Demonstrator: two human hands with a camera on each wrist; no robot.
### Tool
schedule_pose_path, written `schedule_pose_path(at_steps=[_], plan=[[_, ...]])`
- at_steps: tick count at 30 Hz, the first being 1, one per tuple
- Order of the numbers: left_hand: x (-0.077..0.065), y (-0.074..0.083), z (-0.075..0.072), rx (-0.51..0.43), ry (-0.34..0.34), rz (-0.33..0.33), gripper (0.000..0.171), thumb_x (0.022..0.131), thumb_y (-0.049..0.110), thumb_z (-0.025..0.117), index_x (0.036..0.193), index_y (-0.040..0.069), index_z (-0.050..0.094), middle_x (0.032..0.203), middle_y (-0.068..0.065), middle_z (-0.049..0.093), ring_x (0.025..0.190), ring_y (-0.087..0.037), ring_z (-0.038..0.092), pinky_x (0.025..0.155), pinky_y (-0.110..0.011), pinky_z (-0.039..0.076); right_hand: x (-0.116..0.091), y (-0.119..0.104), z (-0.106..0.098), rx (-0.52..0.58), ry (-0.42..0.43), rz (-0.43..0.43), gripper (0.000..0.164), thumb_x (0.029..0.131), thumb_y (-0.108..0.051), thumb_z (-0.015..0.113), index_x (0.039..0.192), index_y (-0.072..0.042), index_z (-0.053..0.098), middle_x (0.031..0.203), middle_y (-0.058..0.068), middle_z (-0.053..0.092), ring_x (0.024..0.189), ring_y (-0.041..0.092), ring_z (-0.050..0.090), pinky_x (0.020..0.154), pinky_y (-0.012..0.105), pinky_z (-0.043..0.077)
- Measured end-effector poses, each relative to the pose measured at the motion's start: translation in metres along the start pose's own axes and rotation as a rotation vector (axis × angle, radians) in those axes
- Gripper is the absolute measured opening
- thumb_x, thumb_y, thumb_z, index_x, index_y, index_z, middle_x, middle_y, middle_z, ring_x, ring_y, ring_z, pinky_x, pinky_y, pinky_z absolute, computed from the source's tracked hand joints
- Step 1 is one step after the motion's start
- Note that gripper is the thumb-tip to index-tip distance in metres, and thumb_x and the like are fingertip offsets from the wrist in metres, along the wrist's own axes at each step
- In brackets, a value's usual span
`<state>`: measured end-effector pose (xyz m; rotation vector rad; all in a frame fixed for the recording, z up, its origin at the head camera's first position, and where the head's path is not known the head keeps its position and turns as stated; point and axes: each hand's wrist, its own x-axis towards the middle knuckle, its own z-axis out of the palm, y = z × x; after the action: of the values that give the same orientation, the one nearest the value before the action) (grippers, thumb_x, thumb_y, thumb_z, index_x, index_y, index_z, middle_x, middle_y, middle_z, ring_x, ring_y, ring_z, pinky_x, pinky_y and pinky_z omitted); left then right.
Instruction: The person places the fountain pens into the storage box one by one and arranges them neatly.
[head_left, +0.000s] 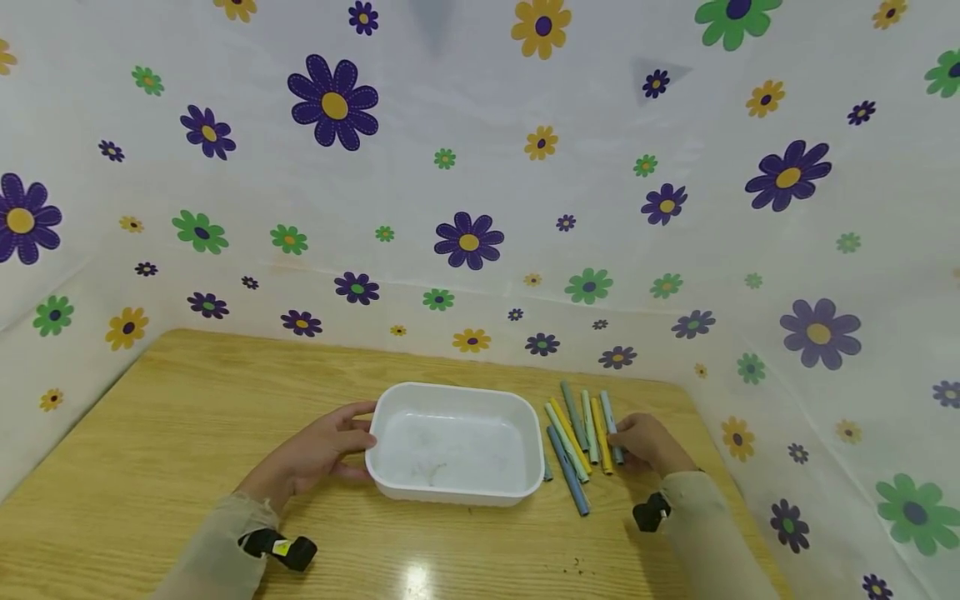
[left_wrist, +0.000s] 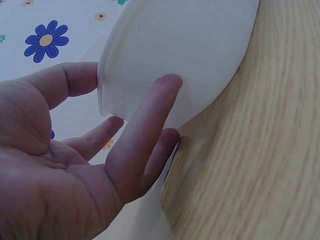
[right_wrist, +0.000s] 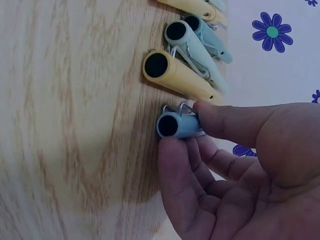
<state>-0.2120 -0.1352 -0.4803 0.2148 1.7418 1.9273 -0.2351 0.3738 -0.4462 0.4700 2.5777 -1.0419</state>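
Observation:
My left hand (head_left: 322, 450) is at the left end of a white rectangular plastic tray (head_left: 459, 492). Its fairly straight fingers touch the rim and outer wall, as the left wrist view shows. Over on the right, my right hand (head_left: 651, 442) pinches a light blue pen (right_wrist: 182, 125) with a wire clip and a black end, between thumb and fingers. That pen lies low over the wood, at the right side of a group of several pens. Nearest to it is a yellow pen (head_left: 602, 437), then a pale green pen (head_left: 590, 427) and a teal pen (head_left: 574, 417).
Left of these lie another yellow pen (head_left: 572, 437) and a grey-blue pen (head_left: 567, 471), close by the tray's right end. All rest on a wooden table (head_left: 225, 408). A white flowered sheet (head_left: 405, 183) hangs behind and along both sides. Small dark crumbs (head_left: 577, 567) lie near the front.

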Motion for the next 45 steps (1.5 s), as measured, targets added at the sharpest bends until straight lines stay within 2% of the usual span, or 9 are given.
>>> schedule_pose_path(at_steps=[6, 13, 16, 18, 20, 23, 30, 38, 45], plan=[[-0.002, 0.002, 0.0, -0.011, -0.003, -0.007, 0.073, 0.102, 0.009, 0.061, 0.163, 0.005, 0.022, 0.151, -0.035, 0.039, 0.107, -0.032, 0.069, 0.088, -0.052, 0.063, -0.002, 0.001, 0.003, -0.075, 0.023, -0.017, 0.013, 0.098, -0.007, 0.065, 0.09, 0.002, 0.062, 0.073, 0.004, 0.056, 0.061, 0.014, 0.054, 0.055, 0.026, 0.057], [-0.002, 0.002, 0.0, -0.006, 0.002, -0.015, 0.073, 0.102, 0.009, 0.061, 0.163, 0.006, 0.023, 0.151, -0.034, 0.039, 0.107, -0.032, 0.069, 0.088, -0.052, 0.063, -0.008, 0.003, -0.003, -0.136, 0.058, -0.13, 0.041, 0.092, -0.007, 0.064, 0.059, -0.014, 0.041, 0.052, -0.005, 0.039, 0.05, 0.01, 0.044, 0.049, 0.023, 0.043], [-0.002, 0.001, 0.0, -0.007, 0.001, -0.015, 0.073, 0.102, 0.009, 0.062, 0.163, 0.006, 0.022, 0.151, -0.034, 0.039, 0.107, -0.032, 0.069, 0.087, -0.052, 0.063, -0.013, 0.002, -0.008, -0.075, 0.103, -0.182, 0.026, 0.096, -0.009, 0.064, 0.075, -0.003, 0.05, 0.065, 0.002, 0.053, 0.058, 0.013, 0.052, 0.056, 0.028, 0.051], [-0.002, 0.0, 0.0, -0.005, 0.001, -0.013, 0.074, 0.102, 0.01, 0.062, 0.163, 0.006, 0.023, 0.15, -0.034, 0.04, 0.106, -0.032, 0.069, 0.087, -0.051, 0.063, -0.016, 0.001, -0.01, -0.026, 0.128, -0.205, 0.02, 0.099, -0.012, 0.064, 0.098, 0.007, 0.057, 0.081, 0.014, 0.063, 0.068, 0.019, 0.061, 0.064, 0.036, 0.058], [-0.002, 0.0, 0.0, -0.003, 0.001, -0.01, 0.074, 0.101, 0.01, 0.063, 0.163, 0.006, 0.023, 0.15, -0.034, 0.04, 0.105, -0.031, 0.07, 0.087, -0.051, 0.063, -0.02, 0.002, -0.01, 0.002, 0.15, -0.224, 0.036, 0.102, -0.015, 0.063, 0.126, 0.011, 0.054, 0.102, 0.024, 0.067, 0.08, 0.025, 0.067, 0.073, 0.044, 0.061], [-0.001, 0.0, 0.0, 0.004, 0.003, -0.005, 0.075, 0.101, 0.012, 0.064, 0.163, 0.005, 0.023, 0.149, -0.033, 0.041, 0.104, -0.031, 0.07, 0.086, -0.05, 0.064, -0.024, 0.003, -0.009, 0.031, 0.153, -0.246, 0.046, 0.106, -0.02, 0.059, 0.142, 0.008, 0.052, 0.116, 0.028, 0.066, 0.092, 0.031, 0.069, 0.083, 0.052, 0.06], [-0.003, 0.0, -0.001, 0.008, -0.003, 0.003, 0.076, 0.101, 0.012, 0.064, 0.164, 0.005, 0.022, 0.149, -0.033, 0.042, 0.104, -0.031, 0.071, 0.085, -0.05, 0.064, -0.029, 0.004, -0.006, 0.193, 0.105, -0.235, 0.052, 0.108, -0.023, 0.056, 0.149, 0.008, 0.046, 0.133, 0.028, 0.063, 0.112, 0.032, 0.066, 0.1, 0.053, 0.055], [-0.003, 0.001, -0.002, -0.007, -0.021, 0.0, 0.073, 0.102, 0.008, 0.059, 0.164, 0.004, 0.02, 0.152, -0.035, 0.039, 0.106, -0.033, 0.07, 0.086, -0.05, 0.064, -0.032, -0.006, 0.011, 0.436, 0.16, -0.248, 0.05, 0.104, -0.019, 0.065, 0.145, 0.006, 0.05, 0.118, 0.017, 0.066, 0.093, 0.016, 0.07, 0.087, 0.036, 0.064], [-0.004, 0.001, 0.0, 0.008, -0.002, -0.007, 0.072, 0.103, 0.009, 0.059, 0.164, 0.005, 0.021, 0.152, -0.034, 0.039, 0.105, -0.033, 0.07, 0.085, -0.049, 0.064, -0.034, -0.017, 0.03, 0.501, 0.263, -0.317, 0.044, 0.103, -0.017, 0.065, 0.141, 0.003, 0.057, 0.116, 0.019, 0.069, 0.087, 0.007, 0.07, 0.08, 0.029, 0.065]])
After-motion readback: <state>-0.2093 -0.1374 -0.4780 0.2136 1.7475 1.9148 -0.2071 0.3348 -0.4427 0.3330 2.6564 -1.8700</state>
